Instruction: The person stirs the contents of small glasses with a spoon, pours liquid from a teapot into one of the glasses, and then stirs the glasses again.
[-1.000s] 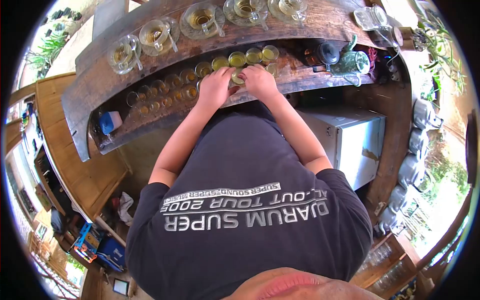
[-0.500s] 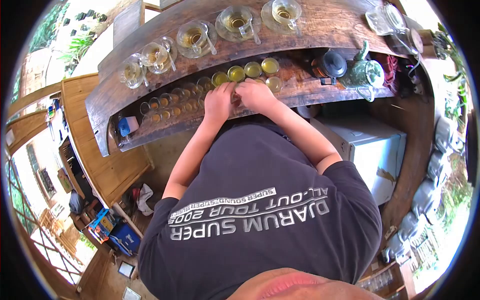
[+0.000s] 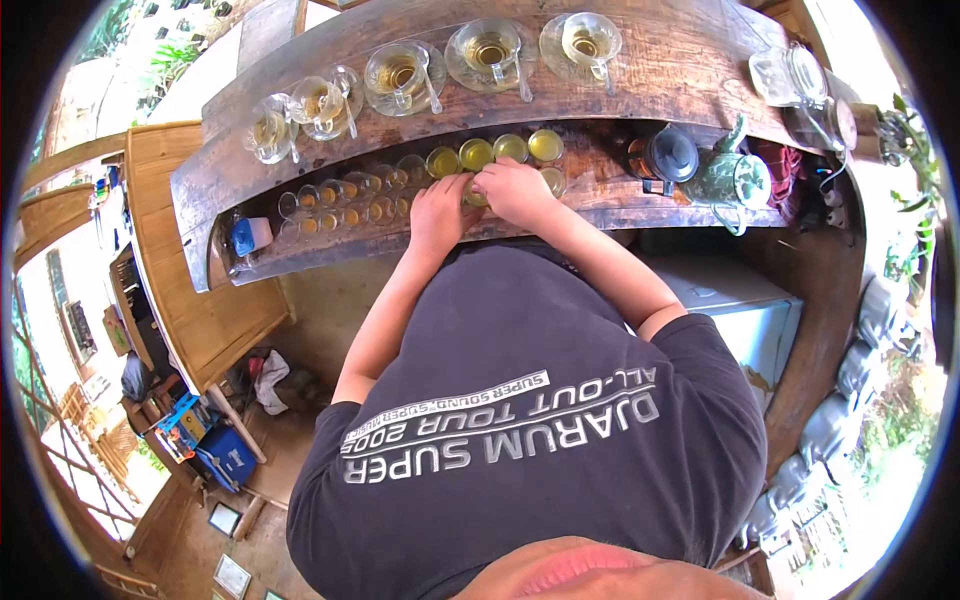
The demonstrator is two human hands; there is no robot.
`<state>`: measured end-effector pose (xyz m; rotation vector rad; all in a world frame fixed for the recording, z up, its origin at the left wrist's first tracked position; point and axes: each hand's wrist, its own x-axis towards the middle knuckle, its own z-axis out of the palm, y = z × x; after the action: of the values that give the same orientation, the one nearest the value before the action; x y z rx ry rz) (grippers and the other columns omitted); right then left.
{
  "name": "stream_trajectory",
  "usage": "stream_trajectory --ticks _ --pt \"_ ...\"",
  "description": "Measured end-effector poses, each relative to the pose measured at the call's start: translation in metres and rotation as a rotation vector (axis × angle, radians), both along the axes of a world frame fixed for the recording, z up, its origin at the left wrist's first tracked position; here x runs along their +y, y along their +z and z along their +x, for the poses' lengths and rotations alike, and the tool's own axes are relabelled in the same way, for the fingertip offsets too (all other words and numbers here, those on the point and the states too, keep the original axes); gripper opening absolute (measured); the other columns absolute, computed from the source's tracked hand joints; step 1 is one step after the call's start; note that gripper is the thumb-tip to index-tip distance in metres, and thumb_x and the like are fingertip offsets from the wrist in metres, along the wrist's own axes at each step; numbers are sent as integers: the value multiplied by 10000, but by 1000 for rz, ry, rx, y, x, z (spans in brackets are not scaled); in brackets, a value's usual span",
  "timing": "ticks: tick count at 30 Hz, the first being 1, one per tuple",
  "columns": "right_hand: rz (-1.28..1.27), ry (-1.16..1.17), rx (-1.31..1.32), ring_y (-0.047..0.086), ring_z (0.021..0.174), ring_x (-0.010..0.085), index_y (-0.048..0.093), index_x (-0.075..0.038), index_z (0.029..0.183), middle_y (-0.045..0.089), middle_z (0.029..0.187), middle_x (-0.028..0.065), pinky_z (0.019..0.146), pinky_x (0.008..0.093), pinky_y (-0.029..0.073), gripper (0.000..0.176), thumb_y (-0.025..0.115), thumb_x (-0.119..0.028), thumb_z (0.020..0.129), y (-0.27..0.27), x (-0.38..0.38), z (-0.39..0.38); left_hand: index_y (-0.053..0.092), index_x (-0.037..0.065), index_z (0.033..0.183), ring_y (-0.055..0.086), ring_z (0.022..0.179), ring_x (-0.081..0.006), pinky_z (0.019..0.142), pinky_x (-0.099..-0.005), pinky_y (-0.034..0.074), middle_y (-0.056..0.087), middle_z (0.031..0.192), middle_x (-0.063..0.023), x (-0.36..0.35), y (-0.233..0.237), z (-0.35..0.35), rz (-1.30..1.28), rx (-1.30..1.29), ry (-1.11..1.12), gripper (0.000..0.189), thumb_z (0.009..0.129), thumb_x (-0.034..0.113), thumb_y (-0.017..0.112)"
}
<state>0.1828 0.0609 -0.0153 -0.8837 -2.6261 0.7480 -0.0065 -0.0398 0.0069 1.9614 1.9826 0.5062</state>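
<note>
A small clear glass [image 3: 474, 194] with yellowish liquid is between my two hands, mostly hidden by the fingers. My left hand [image 3: 438, 212] closes on its left side, and my right hand [image 3: 514, 194] grips it from the right with bent fingers. Just beyond my fingertips, several small glasses of yellow-green drink [image 3: 476, 154] stand in a row on the lower wooden shelf [image 3: 600, 170]. One more glass [image 3: 552, 181] shows beside my right hand. Left of my left hand, two rows of small glasses [image 3: 350, 215] hold amber or brownish contents.
Glass cups on saucers with spoons [image 3: 402, 72] line the upper wooden counter [image 3: 680, 60]. On the right of the shelf stand a dark-lidded pot [image 3: 670, 156] and a green teapot [image 3: 735, 175]. A blue-and-white container [image 3: 250, 236] sits at the left end.
The view has shifted slightly, so the counter and glasses appear moved a little. My hands stay together at the same small glass, slightly closer to the back row.
</note>
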Motion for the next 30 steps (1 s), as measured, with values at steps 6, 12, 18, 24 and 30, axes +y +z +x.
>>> stream_trajectory --ticks 6,12,18,24,30 --pt "-53 139 -28 752 1057 300 783 -114 953 791 1001 52 879 452 641 157 750 -248 1027 9 3 -2 764 130 1384 779 1161 -355 958 -498 591 809 1288 -91 -4 -8 -10 -28 -70 20 687 776 351 995" --pt "-30 194 -22 748 1018 293 775 -111 934 788 963 49 851 447 643 155 770 -250 1002 5 4 -7 770 139 1361 776 1146 -324 950 -489 574 810 1242 -70 -7 -11 -13 -33 -93 31 660 773 340 992" --pt "41 134 29 746 991 295 768 -109 903 780 938 56 840 458 638 157 768 -236 996 10 8 -11 778 139 1340 776 1131 -317 924 -482 563 809 1215 -66 -7 -11 -19 -11 -88 3 627 779 330 983" --pt "31 181 22 745 957 307 774 -101 934 758 914 65 817 456 633 166 763 -243 1020 14 11 -11 779 143 1351 777 1118 -312 912 -470 557 807 1218 -57 -9 -13 -21 -13 -112 -5 649 763 317 990" --pt "-59 157 45 744 960 330 768 -95 950 761 930 77 812 475 628 152 765 -228 1023 13 8 -14 779 147 1325 774 1116 -304 929 -457 544 805 1217 -50 -7 -11 -21 -24 -107 -2 653 740 336 1002"
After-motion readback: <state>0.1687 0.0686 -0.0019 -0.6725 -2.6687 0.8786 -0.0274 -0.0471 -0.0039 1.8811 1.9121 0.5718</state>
